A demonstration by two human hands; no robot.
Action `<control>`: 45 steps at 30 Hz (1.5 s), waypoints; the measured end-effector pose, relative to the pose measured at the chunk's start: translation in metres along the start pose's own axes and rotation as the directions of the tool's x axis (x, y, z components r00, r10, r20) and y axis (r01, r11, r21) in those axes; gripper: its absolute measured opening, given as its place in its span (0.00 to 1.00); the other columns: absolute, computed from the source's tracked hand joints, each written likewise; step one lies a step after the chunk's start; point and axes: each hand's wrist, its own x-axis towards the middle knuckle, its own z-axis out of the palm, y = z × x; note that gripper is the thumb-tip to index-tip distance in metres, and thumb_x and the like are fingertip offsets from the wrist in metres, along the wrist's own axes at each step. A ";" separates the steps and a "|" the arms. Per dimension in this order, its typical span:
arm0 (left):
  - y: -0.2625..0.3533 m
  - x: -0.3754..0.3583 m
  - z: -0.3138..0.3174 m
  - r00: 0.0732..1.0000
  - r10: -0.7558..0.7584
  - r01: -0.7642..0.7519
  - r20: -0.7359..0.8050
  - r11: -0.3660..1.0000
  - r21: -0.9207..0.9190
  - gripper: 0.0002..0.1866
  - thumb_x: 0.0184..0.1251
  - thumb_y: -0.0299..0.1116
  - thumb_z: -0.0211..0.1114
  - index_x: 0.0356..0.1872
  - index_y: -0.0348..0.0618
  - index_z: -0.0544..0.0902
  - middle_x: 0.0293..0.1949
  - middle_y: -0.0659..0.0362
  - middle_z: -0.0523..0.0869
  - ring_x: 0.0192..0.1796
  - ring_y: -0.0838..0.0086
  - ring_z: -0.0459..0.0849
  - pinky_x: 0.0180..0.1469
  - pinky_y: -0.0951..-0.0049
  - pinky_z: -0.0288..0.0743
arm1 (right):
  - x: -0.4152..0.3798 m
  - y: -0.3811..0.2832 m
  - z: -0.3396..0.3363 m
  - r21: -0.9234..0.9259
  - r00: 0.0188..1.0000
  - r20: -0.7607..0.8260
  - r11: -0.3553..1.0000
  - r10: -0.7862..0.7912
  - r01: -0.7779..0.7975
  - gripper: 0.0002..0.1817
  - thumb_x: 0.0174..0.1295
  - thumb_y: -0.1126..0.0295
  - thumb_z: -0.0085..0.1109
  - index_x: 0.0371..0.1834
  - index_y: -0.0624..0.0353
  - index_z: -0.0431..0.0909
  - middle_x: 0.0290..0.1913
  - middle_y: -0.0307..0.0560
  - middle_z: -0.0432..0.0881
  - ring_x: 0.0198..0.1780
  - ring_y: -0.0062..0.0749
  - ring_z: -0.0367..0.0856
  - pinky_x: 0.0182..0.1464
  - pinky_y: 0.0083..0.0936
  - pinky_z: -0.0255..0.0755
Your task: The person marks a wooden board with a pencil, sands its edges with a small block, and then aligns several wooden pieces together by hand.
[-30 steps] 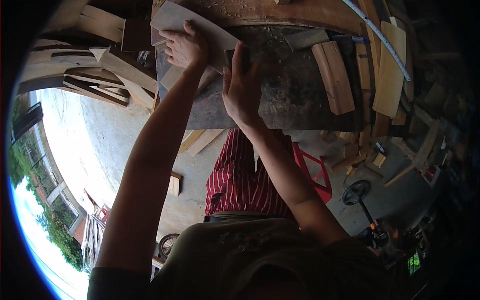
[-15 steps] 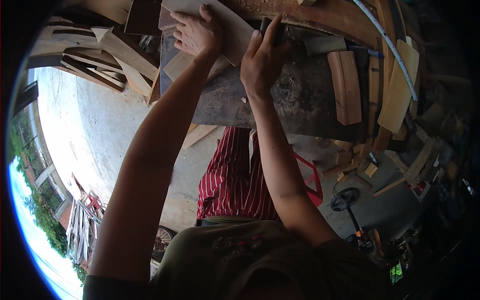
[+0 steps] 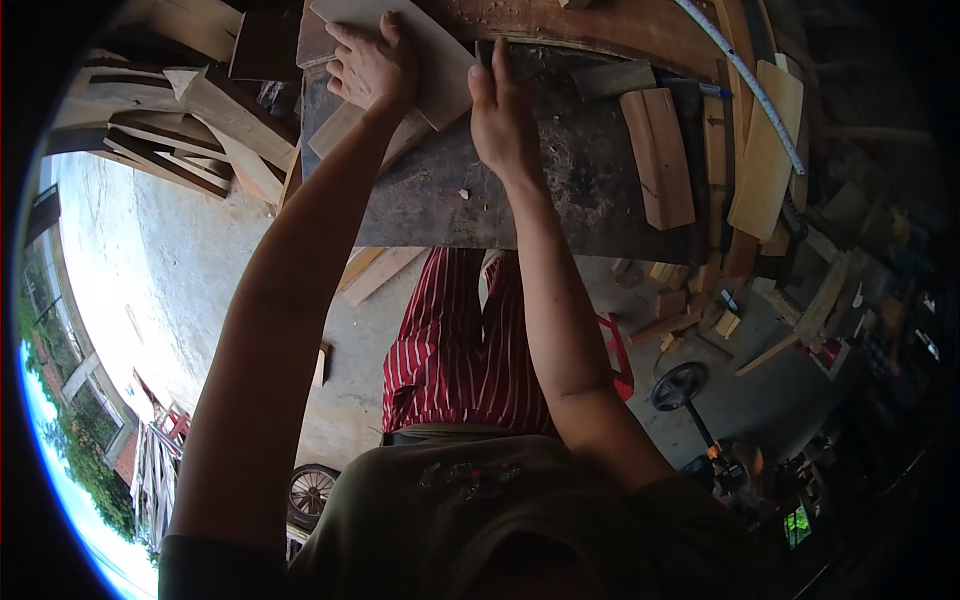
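My left hand point(image 3: 372, 65) lies with fingers spread on a flat, pale wooden board point(image 3: 440, 75), which is set at an angle on the dark workbench point(image 3: 430, 215). Another piece of light wood point(image 3: 335, 130) sits under the board, partly covered by my left wrist. At the board's right edge, my right hand point(image 3: 507, 125) is closed, thumb and index finger pointing away from me. Between these two fingers a small dark piece point(image 3: 485, 52) shows; its kind I cannot tell. A small wood chip point(image 3: 463, 194) rests on the bench.
To the right lie a curved wooden block point(image 3: 659, 158), a pale slat point(image 3: 768, 150) and a measuring tape point(image 3: 748, 75). Stacked timber point(image 3: 235, 115) stands at the left. Below the bench are wood offcuts point(image 3: 672, 302) and a red frame point(image 3: 620, 365).
The whole view has shifted slightly, so the bench sits further left. My right index finger has drawn in toward the thumb and the board's edge. My left hand stays on the board.
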 end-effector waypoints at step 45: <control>-0.007 -0.038 -0.004 0.929 0.367 -0.366 0.048 0.930 -0.026 0.29 0.79 0.52 0.45 0.78 0.65 0.59 0.75 0.59 0.66 0.79 0.64 0.59 0.77 0.37 0.38 | -0.025 0.010 -0.018 -0.094 0.985 0.168 0.995 -0.029 0.045 0.26 0.77 0.55 0.39 0.69 0.60 0.69 0.42 0.70 0.80 0.41 0.63 0.85 0.40 0.49 0.81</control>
